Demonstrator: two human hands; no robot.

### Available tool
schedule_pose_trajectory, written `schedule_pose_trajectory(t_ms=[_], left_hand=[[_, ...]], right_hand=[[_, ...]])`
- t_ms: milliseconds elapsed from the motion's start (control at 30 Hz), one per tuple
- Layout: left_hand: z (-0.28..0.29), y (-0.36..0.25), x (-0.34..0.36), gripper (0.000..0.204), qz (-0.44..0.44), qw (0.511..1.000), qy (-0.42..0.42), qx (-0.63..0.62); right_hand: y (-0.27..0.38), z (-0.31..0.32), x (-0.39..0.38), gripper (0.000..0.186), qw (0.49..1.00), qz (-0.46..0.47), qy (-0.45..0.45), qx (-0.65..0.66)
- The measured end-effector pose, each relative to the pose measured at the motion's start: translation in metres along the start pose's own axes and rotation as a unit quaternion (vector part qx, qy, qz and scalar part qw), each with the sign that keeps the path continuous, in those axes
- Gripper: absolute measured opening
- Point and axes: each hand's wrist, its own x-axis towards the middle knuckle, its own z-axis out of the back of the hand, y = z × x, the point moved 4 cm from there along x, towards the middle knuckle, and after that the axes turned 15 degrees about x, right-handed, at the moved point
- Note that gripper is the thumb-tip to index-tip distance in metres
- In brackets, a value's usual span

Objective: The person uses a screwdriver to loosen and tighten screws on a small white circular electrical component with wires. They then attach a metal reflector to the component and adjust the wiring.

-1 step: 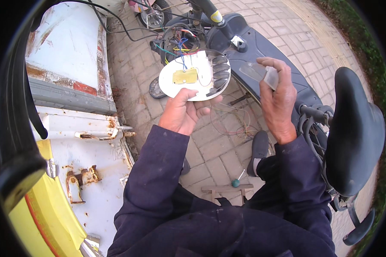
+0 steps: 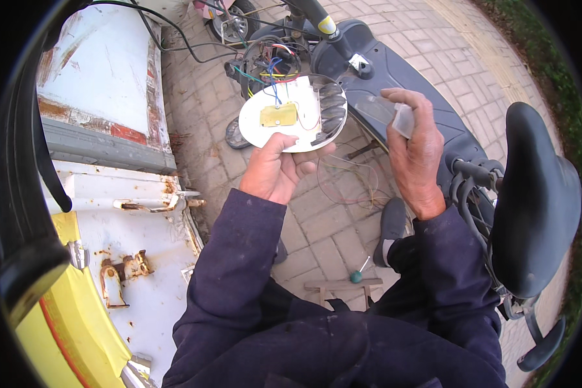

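Observation:
My left hand (image 2: 275, 171) grips the lower edge of a white oval plastic housing (image 2: 255, 132), thumb on top and fingers underneath. A yellowish plate (image 2: 278, 115) sits on the housing, and dark curved ribs (image 2: 332, 110) line its right side. Blue wires (image 2: 273, 89) run from the plate up to a bundle of coloured and black wires (image 2: 271, 55). To the right, my right hand (image 2: 420, 158) is closed on a translucent plastic piece (image 2: 403, 120), whose thin clear part points toward the housing without touching it. Its exact kind is unclear.
A dark scooter footboard (image 2: 394, 61) lies beyond my right hand, with a black seat (image 2: 537, 200) at far right. Loose thin wires (image 2: 349, 194) lie on the paving. Near my legs, a green-handled screwdriver (image 2: 355, 277) is by a wooden stool (image 2: 313, 284). Rusty white metal (image 2: 149, 226) stands left.
My right hand has shifted very slightly left and down with the translucent plastic piece, which is turned a little. The left hand and the housing look almost still.

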Motion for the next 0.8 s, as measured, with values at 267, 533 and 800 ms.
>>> schedule_pose_trajectory(t_ms=[267,533,800], left_hand=[[-0.004,0.000,0.000,0.062,-0.025,1.000,-0.005,-0.003],[-0.016,0.003,0.000,0.061,-0.047,0.999,-0.012,0.017],[-0.014,0.006,0.000,0.058,-0.041,0.999,-0.018,-0.006]], right_hand=[[-0.004,-0.019,-0.025,0.046,0.994,-0.080,0.054,0.048],[-0.003,-0.028,-0.029,0.062,0.992,-0.109,0.053,0.035],[-0.003,-0.035,-0.026,0.069,0.984,-0.108,0.120,0.071]])
